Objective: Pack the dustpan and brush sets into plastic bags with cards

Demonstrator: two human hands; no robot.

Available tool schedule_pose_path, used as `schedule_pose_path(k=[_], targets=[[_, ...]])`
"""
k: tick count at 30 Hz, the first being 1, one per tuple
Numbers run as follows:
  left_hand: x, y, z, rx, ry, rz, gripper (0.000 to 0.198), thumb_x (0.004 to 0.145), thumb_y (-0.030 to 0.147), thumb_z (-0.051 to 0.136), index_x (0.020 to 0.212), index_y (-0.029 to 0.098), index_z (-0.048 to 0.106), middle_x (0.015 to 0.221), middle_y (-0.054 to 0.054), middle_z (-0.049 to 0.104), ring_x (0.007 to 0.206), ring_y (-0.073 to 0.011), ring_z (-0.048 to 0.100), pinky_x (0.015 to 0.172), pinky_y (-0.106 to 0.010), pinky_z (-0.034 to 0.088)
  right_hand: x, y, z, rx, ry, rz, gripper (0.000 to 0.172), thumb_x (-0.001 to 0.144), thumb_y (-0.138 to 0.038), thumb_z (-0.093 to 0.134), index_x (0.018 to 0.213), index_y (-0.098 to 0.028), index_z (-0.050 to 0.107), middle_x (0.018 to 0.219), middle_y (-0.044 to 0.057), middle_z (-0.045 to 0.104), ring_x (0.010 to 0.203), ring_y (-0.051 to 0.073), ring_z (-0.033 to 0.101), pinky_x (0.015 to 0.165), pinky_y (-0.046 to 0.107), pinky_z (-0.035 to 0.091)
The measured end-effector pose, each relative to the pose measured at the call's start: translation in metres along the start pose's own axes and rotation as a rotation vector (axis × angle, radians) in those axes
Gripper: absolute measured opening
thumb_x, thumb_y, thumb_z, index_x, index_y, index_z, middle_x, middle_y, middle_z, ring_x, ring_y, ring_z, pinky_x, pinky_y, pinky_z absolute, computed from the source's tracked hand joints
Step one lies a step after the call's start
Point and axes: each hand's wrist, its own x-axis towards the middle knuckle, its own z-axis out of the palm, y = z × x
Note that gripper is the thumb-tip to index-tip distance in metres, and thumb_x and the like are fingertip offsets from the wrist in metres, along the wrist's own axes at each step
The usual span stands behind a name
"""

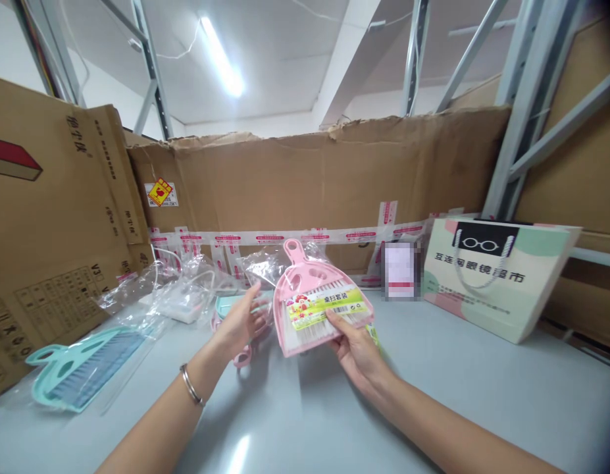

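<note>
A pink dustpan (pixel 285 329) with a white-bristled brush nested in it is raised above the table, its handle pointing up and away. A yellow-green printed card wraps its front. My right hand (pixel 358 355) grips its lower right edge, thumb on the card and fingers underneath. To the left, my left hand (pixel 243 322) is apart from the dustpan, thumb up and fingers spread, with nothing visibly held. Behind that hand lie turquoise and pink plastic pieces, partly hidden, one a turquoise piece (pixel 228 304). Clear plastic wrapping (pixel 260 263) shows behind the dustpan.
On the grey table (pixel 305 421), a turquoise dustpan and brush (pixel 87 368) lies in clear plastic at left. Behind it is a bagged white item (pixel 181 306). A paper bag (pixel 492 276) stands at right beside a blurred white label (pixel 401 270). Cardboard (pixel 285 184) walls the back.
</note>
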Motion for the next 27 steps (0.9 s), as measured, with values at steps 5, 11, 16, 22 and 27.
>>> schedule_pose_path(k=[5, 11, 16, 22, 27], targets=[[-0.014, 0.001, 0.002, 0.029, -0.318, -0.020, 0.044, 0.073, 0.040, 0.065, 0.110, 0.019, 0.052, 0.100, -0.008, 0.065, 0.083, -0.0162, 0.064, 0.073, -0.025, 0.051, -0.003, 0.005, 0.000, -0.089, -0.002, -0.030, 0.054, 0.053, -0.022, 0.081, 0.103, -0.020, 0.061, 0.089, 0.000, 0.073, 0.079, 0.017, 0.068, 0.064, 0.025, 0.056], [-0.018, -0.017, 0.014, -0.011, -0.377, 0.088, 0.082, 0.063, 0.019, 0.076, 0.131, 0.028, 0.032, 0.121, -0.009, 0.058, 0.103, -0.0248, 0.060, 0.083, -0.037, 0.051, -0.004, 0.014, -0.002, -0.140, -0.030, -0.020, 0.052, 0.052, -0.026, 0.081, 0.101, -0.022, 0.062, 0.091, 0.001, 0.072, 0.081, 0.018, 0.067, 0.068, 0.028, 0.054], [-0.013, -0.016, 0.013, -0.017, -0.344, 0.122, 0.081, 0.060, 0.018, 0.077, 0.129, 0.023, 0.035, 0.115, -0.011, 0.060, 0.097, -0.0259, 0.062, 0.083, -0.038, 0.051, 0.002, 0.004, -0.002, -0.235, 0.043, -0.018, 0.048, 0.053, -0.034, 0.080, 0.095, -0.018, 0.063, 0.084, 0.004, 0.072, 0.075, 0.019, 0.066, 0.061, 0.027, 0.052], [-0.042, 0.003, -0.007, 0.107, -0.444, 0.077, 0.074, 0.065, 0.020, 0.074, 0.129, 0.025, 0.037, 0.115, -0.010, 0.061, 0.097, -0.0260, 0.063, 0.083, -0.037, 0.051, -0.020, -0.028, -0.022, -0.373, -0.009, 0.024, 0.053, 0.055, -0.030, 0.080, 0.103, -0.019, 0.057, 0.095, 0.005, 0.069, 0.079, 0.018, 0.066, 0.063, 0.025, 0.051], [-0.073, -0.011, -0.011, 0.096, -0.449, -0.001, 0.069, 0.066, 0.023, 0.074, 0.127, 0.024, 0.041, 0.114, -0.011, 0.062, 0.100, -0.0262, 0.062, 0.085, -0.038, 0.049, -0.056, -0.040, -0.033, -0.352, -0.270, 0.245, 0.053, 0.063, -0.029, 0.075, 0.112, -0.018, 0.058, 0.095, 0.007, 0.071, 0.085, 0.021, 0.067, 0.071, 0.031, 0.052]])
